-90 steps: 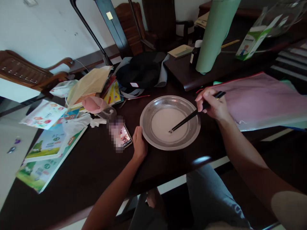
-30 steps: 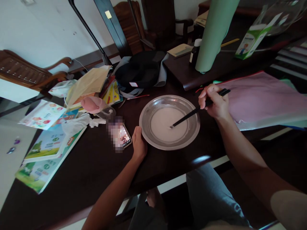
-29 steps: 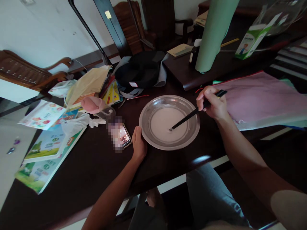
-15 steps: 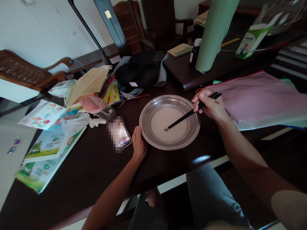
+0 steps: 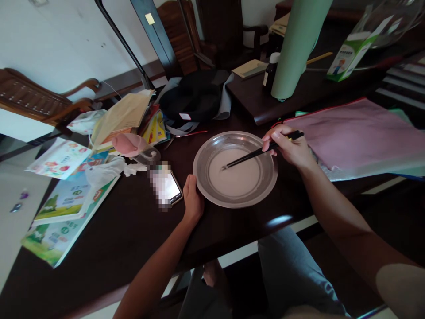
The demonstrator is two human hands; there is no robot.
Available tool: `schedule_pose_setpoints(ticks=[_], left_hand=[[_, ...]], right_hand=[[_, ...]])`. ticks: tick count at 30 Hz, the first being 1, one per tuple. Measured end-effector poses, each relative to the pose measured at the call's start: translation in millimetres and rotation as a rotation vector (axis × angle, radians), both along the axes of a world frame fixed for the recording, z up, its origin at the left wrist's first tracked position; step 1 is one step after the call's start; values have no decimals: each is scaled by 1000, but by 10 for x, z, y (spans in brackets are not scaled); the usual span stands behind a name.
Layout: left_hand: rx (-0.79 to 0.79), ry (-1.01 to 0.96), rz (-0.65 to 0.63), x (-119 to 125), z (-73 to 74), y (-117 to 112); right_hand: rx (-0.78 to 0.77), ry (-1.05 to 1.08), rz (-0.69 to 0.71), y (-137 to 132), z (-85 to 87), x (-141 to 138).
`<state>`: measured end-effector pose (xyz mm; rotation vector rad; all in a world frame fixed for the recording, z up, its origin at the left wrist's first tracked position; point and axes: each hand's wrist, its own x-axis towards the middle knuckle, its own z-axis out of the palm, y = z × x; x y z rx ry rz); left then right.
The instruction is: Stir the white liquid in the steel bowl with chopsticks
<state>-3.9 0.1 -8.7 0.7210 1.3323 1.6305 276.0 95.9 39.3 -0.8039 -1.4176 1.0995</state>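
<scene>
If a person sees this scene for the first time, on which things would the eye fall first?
Probably on the shiny metal bowl near the middle of the view, with its milky-looking liquid, the left hand at its side and black chopsticks slanting in from the right hand. Next might come the tall green cylinder at the upper right, and the flat pink item beside the right hand.
</scene>
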Motion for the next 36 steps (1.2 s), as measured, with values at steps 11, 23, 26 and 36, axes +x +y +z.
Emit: schedule_pose_setpoints(ticks=[11, 23, 26, 36], left_hand=[[-7, 4, 3, 9, 9, 1], [-10, 6, 4, -1, 9, 1], [-5, 7, -4, -10, -10, 2], [-29, -8, 7, -10, -14, 0]], right_hand=[[-10, -5, 22, 18, -14, -4], [-18, 12, 2, 27, -9, 0], [22, 78, -138, 45, 10, 5], [5, 16, -45, 24, 3, -1]])
